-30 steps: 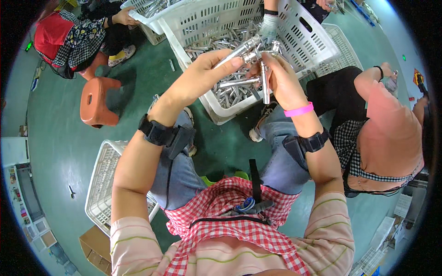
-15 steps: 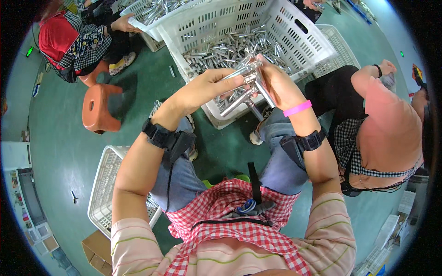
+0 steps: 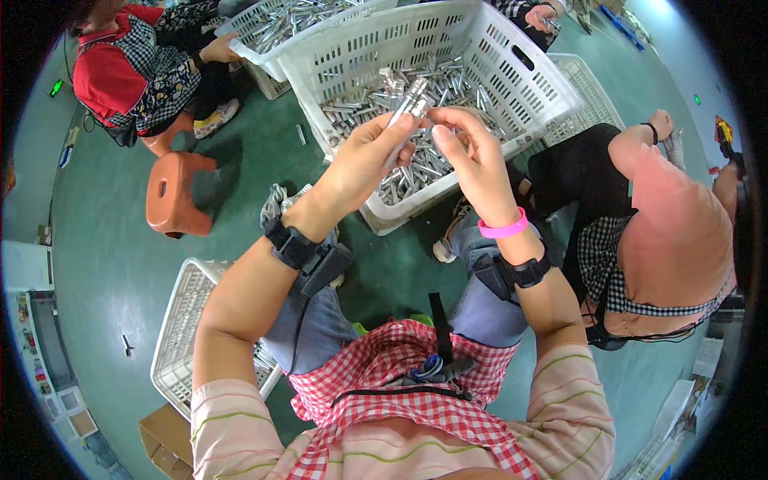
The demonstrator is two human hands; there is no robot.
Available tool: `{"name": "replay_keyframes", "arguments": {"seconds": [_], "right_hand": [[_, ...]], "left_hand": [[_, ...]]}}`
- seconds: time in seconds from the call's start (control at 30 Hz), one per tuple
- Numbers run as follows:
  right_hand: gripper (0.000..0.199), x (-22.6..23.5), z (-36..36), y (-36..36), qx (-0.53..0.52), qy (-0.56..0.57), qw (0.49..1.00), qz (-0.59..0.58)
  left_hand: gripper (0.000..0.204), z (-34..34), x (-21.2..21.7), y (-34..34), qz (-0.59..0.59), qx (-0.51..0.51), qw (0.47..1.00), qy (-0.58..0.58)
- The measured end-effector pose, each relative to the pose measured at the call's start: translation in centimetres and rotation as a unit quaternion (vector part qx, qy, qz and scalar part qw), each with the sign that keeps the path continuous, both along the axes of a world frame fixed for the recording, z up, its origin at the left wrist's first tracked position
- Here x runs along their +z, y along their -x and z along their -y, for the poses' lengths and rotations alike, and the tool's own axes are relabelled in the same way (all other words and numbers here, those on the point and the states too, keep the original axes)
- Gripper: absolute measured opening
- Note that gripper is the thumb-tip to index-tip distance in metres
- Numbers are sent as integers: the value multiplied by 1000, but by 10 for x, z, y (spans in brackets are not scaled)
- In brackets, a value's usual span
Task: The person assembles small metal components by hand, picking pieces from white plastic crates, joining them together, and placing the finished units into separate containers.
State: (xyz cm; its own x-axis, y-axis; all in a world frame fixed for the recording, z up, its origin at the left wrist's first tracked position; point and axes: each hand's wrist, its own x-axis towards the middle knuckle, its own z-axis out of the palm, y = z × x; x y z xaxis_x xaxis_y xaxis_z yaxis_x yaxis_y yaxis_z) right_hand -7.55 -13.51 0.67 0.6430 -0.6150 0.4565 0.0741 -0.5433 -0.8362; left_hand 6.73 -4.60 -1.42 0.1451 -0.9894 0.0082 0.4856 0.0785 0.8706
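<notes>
My left hand (image 3: 368, 160) is closed around a few shiny silver metal tubes (image 3: 414, 98) with ringed ends, held upright and tilted over the near side of a large white plastic crate (image 3: 384, 48). My right hand (image 3: 480, 164), with a pink band on its wrist, is beside them. Its thumb and fingers are bent and apart, the fingertips close to the tubes; whether they touch I cannot tell. Below the hands, many loose silver metal tubes (image 3: 452, 84) lie in a heap inside the crate.
Another white basket (image 3: 276, 40) of metal parts stands at the far left, near a person in red. An orange stool (image 3: 172, 196) is on the green floor. At my left is a white basket (image 3: 180, 336). A person in pink sits close on my right (image 3: 680, 232).
Both hands have drawn slightly apart. The tubes, spread in several directions between both hands before, are now bunched in my left hand, and my right hand has come off them.
</notes>
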Motion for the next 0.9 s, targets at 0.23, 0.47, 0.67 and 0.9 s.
{"name": "replay_keyframes", "arguments": {"seconds": [0.23, 0.47, 0.67, 0.9], "right_hand": [[20, 0, 3, 7, 30, -71, 997, 3], [22, 16, -8, 13, 28, -158, 984, 84], [20, 13, -9, 16, 82, -19, 996, -8], [20, 15, -13, 15, 75, 119, 990, -13]], "left_hand": [[32, -3, 3, 12, 94, -13, 995, -16], [31, -2, 2, 13, 95, -1, 995, 10], [22, -4, 5, 8, 410, -69, 908, -57], [24, -6, 10, 17, 189, 45, 981, 10]]}}
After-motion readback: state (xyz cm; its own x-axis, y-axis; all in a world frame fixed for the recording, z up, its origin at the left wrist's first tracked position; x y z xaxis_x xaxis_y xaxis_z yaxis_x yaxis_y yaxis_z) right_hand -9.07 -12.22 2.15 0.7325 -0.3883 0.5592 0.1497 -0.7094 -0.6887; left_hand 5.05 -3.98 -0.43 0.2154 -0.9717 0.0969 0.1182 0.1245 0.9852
